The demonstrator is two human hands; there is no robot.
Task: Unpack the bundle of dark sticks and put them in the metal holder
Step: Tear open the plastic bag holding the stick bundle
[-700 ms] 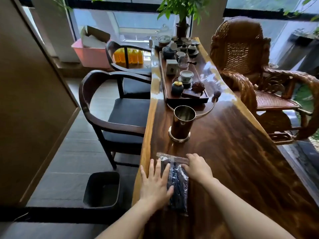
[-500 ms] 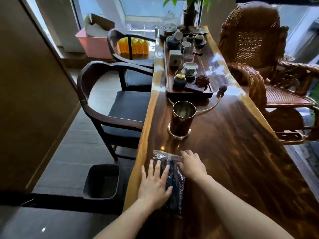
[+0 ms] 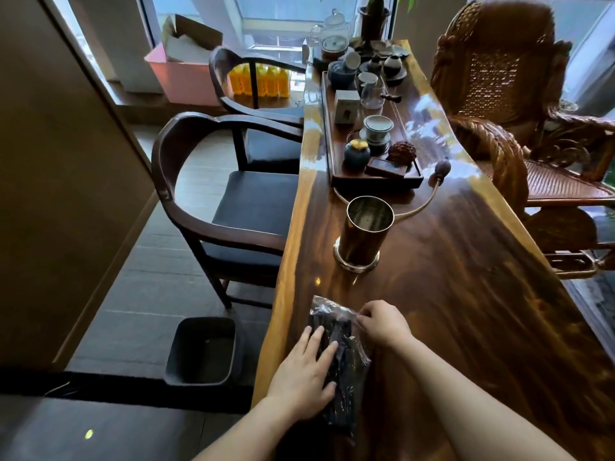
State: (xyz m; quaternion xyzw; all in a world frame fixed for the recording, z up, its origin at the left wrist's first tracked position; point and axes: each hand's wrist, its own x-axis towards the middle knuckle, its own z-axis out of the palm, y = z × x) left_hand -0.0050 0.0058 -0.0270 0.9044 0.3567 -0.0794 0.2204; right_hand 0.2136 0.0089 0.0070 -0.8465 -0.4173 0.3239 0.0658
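A clear plastic bag of dark sticks [image 3: 342, 364] lies lengthwise on the glossy wooden table [image 3: 466, 311], near its left front edge. My left hand [image 3: 304, 371] rests flat on the bag's left side, fingers spread, pressing it down. My right hand [image 3: 382, 322] pinches the bag's upper right edge near its top end. The metal holder [image 3: 362, 232], a tall open brass-coloured cup on a round base, stands upright and empty farther up the table, well apart from both hands.
Behind the holder, a dark tea tray [image 3: 372, 174] carries cups, jars and a teapot. A curved stick with a round knob [image 3: 429, 194] lies beside it. Two dark armchairs [image 3: 213, 201] stand left, a wicker chair [image 3: 506, 94] right. A black bin [image 3: 203, 351] sits on the floor.
The view has tilted down and moved closer. My left hand stays flat on the bag; my right hand's fingers have curled onto the bag's upper right edge.
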